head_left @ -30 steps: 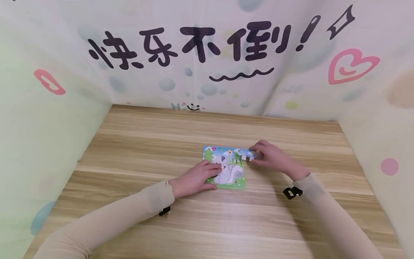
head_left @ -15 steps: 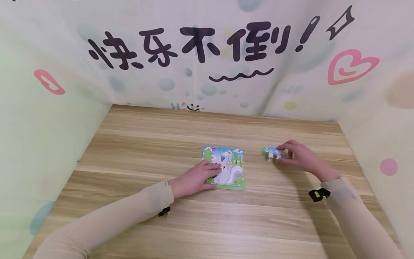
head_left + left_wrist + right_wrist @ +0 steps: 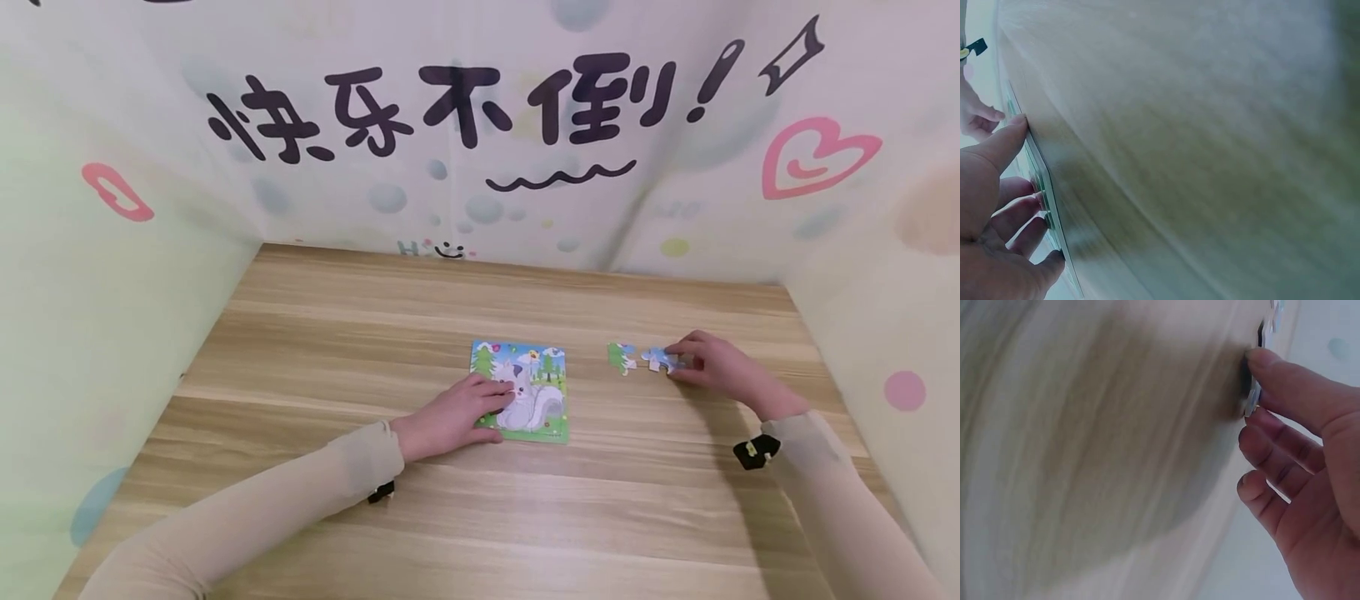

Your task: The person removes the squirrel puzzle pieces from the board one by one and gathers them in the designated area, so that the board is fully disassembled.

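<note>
Printed backdrop (image 3: 337,200) w/ dark lettering stands behind the wood-grain table (image 3: 450,525). Head view: L hand (image 3: 453,421) lies flat-ish on the animal-picture puzzle (image 3: 551,404), fingers spread, prob. to stop it sliding; R hand (image 3: 716,371) pinches a blue piece (image 3: 658,360), w/ a loose green piece (image 3: 619,357) betw. it & the puzzle. L wrist view: thumb at puzzle's edge, prob. bracing it. R wrist view: thumb & fingers pinch the blue piece edgewise, prob. for control; can't tell if it touches the table.

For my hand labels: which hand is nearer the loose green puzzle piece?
Right. The right hand, pinching another piece, is just right of the green piece; the left hand rests on the puzzle, farther away to the left.
</note>
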A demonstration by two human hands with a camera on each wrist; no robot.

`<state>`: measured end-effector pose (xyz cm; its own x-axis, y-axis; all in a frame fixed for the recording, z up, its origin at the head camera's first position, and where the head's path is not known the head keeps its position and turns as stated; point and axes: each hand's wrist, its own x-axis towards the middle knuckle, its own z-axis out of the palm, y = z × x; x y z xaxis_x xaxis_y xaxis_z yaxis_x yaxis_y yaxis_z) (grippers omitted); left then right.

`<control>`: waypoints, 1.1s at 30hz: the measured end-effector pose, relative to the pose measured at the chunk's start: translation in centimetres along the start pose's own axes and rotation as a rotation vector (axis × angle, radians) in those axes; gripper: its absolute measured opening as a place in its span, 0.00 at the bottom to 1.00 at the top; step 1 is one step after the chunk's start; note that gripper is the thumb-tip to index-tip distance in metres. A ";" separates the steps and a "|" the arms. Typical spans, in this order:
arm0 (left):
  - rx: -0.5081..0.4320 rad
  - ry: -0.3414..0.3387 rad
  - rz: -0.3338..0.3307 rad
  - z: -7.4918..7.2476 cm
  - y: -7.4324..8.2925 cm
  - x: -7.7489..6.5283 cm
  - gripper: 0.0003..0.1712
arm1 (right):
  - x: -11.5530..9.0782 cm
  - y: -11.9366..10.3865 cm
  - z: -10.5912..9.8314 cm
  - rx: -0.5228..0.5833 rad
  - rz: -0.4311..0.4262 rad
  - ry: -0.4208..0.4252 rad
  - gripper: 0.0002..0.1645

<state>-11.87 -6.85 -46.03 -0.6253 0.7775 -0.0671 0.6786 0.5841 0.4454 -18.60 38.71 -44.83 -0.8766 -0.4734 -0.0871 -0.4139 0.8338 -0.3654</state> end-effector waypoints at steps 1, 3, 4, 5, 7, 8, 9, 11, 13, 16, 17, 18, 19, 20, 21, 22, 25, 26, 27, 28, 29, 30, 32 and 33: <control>-0.001 0.001 0.001 0.0 0.0 0.0 0.38 | 0.0 0.1 0.0 0.011 0.004 0.005 0.23; -0.003 0.005 0.001 -0.1 0.0 0.0 0.38 | 0.1 0.3 0.0 0.036 0.013 0.007 0.23; -0.004 0.006 0.001 -0.1 0.0 0.0 0.38 | 0.1 0.3 0.0 0.048 0.024 0.002 0.24; -0.007 0.006 -0.001 -0.1 0.0 -0.1 0.38 | 0.2 0.3 0.0 0.060 0.031 -0.003 0.24; -0.007 0.005 -0.004 -0.1 0.0 -0.1 0.38 | 0.3 0.3 -0.1 0.086 0.043 -0.011 0.25; -0.006 0.006 -0.003 -0.1 -0.1 -0.1 0.38 | 0.4 0.3 -0.1 0.095 0.049 -0.015 0.26; -0.004 0.005 -0.002 -0.1 -0.1 -0.1 0.38 | 0.4 0.3 -0.1 0.103 0.054 -0.016 0.26; -0.003 0.003 -0.001 -0.1 -0.1 0.0 0.38 | 0.4 0.3 0.0 0.112 0.053 -0.008 0.26; -0.001 0.003 0.000 0.0 -0.1 0.0 0.38 | 0.4 0.5 0.0 0.117 0.046 -0.005 0.26; 0.003 0.000 -0.006 0.1 -0.1 -0.1 0.38 | 0.4 0.7 0.2 0.122 0.038 0.004 0.26; 0.003 0.000 -0.008 0.1 -0.1 -0.1 0.38 | 0.4 0.8 0.3 0.123 0.039 0.003 0.26; 0.002 -0.003 -0.011 0.1 -0.2 -0.1 0.38 | 0.4 0.9 0.4 0.124 0.043 0.001 0.26; 0.000 -0.004 -0.012 0.1 -0.2 -0.1 0.38 | 0.4 0.9 0.4 0.125 0.048 -0.001 0.26; -0.001 -0.007 -0.014 0.1 -0.2 -0.1 0.38 | 0.4 1.0 0.5 0.125 0.051 0.001 0.26; -0.001 -0.008 -0.014 0.1 -0.2 -0.1 0.38 | 0.4 1.1 0.6 0.128 0.053 0.002 0.26; -0.004 -0.006 -0.010 0.1 -0.2 -0.1 0.38 | 0.3 1.1 0.7 0.129 0.056 0.006 0.26; -0.009 0.000 -0.003 0.2 -0.2 -0.1 0.38 | 0.2 1.2 0.8 0.131 0.053 0.031 0.25; -0.007 0.002 0.000 0.2 -0.2 -0.1 0.38 | 0.1 1.2 0.7 0.132 0.053 0.040 0.25; -0.005 0.006 0.003 0.2 -0.2 -0.1 0.37 | 0.1 1.1 0.7 0.134 0.050 0.043 0.25; -0.004 0.007 0.005 0.2 -0.2 -0.1 0.38 | 0.0 1.2 0.7 0.132 0.050 0.048 0.25; -0.002 0.008 0.005 0.2 -0.2 -0.1 0.38 | 0.0 1.1 0.7 0.134 0.054 0.049 0.26; 0.003 0.008 0.004 0.2 -0.2 -0.1 0.38 | 0.0 1.2 0.7 0.133 0.055 0.051 0.26; 0.004 0.005 0.000 0.2 -0.2 -0.1 0.38 | -0.1 1.1 0.7 0.129 0.054 0.044 0.26; 0.004 0.003 -0.002 0.2 -0.2 -0.1 0.38 | -0.1 1.0 0.6 0.127 0.053 0.040 0.26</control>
<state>-11.88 -7.00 -46.30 -0.6277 0.7757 -0.0657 0.6787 0.5867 0.4418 -18.82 39.43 -45.80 -0.9064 -0.4160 -0.0734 -0.3346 0.8132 -0.4762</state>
